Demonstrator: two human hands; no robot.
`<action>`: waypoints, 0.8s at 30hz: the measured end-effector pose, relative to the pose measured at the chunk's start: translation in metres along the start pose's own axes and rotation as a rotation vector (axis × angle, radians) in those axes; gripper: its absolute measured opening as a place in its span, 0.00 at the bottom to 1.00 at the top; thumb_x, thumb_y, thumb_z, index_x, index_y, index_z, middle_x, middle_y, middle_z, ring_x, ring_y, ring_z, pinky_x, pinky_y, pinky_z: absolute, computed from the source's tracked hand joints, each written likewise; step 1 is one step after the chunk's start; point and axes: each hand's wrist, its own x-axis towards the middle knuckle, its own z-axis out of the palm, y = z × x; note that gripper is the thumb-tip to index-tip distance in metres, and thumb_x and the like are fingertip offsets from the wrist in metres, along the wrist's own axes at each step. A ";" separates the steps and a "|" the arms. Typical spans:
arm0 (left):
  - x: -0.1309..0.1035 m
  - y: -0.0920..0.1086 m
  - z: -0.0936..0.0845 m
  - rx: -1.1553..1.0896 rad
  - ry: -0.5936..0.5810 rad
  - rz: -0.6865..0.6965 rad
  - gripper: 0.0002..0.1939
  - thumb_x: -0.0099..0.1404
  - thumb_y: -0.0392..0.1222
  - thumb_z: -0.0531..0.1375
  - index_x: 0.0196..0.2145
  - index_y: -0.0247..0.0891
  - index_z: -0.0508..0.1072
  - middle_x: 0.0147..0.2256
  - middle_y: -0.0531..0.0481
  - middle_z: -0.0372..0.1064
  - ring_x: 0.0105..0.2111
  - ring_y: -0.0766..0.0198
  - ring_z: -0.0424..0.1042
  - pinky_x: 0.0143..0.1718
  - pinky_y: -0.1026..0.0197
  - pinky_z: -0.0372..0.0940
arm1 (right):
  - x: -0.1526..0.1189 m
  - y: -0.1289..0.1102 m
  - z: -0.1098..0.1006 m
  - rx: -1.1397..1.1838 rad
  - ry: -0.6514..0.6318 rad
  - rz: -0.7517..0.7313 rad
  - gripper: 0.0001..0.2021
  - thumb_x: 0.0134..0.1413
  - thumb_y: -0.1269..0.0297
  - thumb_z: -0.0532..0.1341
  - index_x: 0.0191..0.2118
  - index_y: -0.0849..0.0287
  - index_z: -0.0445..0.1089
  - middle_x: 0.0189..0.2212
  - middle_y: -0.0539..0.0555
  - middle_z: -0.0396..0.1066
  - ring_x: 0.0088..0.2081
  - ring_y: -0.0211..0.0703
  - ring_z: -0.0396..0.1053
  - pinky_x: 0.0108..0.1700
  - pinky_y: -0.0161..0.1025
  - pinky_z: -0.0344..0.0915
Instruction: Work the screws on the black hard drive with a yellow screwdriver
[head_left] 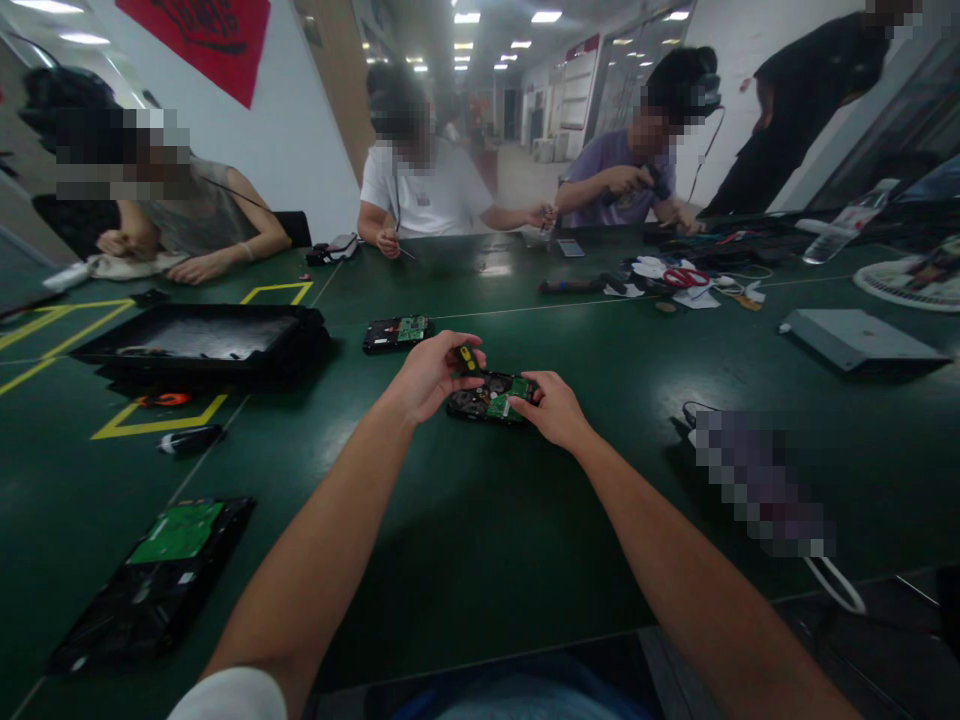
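Observation:
A black device with a green circuit board (495,398) lies on the green table between my hands. My left hand (439,375) is closed around a small black and yellow tool (469,360), held above the left part of the device. At the device's right edge, my right hand (553,408) grips it with thumb and fingers. Another black device with a green board (396,334) rests on the table just behind my left hand.
Black trays (202,340) sit at the left, with a larger black part with a green board (161,570) nearer. A grey metal box (862,338), a bottle (847,225) and a pixelated object (761,480) are at the right. Several people sit across the table (480,600).

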 end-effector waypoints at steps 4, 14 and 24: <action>0.000 -0.001 0.003 -0.063 0.012 -0.016 0.10 0.62 0.44 0.61 0.38 0.35 0.74 0.36 0.42 0.76 0.37 0.57 0.77 0.35 0.57 0.74 | 0.000 -0.003 -0.001 -0.004 -0.004 0.000 0.26 0.61 0.51 0.67 0.60 0.58 0.71 0.52 0.60 0.68 0.45 0.47 0.70 0.49 0.48 0.69; 0.003 -0.002 -0.005 0.075 -0.008 0.044 0.12 0.61 0.45 0.62 0.35 0.34 0.80 0.34 0.45 0.72 0.36 0.62 0.71 0.28 0.65 0.69 | 0.003 -0.002 0.001 -0.001 0.006 -0.033 0.23 0.61 0.54 0.67 0.58 0.58 0.72 0.53 0.60 0.68 0.43 0.44 0.69 0.46 0.44 0.68; 0.004 -0.006 0.000 -0.046 0.043 0.055 0.12 0.63 0.46 0.66 0.37 0.34 0.73 0.38 0.40 0.77 0.38 0.56 0.77 0.35 0.57 0.74 | -0.002 -0.007 0.003 -0.080 -0.007 0.062 0.29 0.64 0.48 0.63 0.64 0.59 0.66 0.55 0.62 0.65 0.48 0.49 0.70 0.48 0.46 0.69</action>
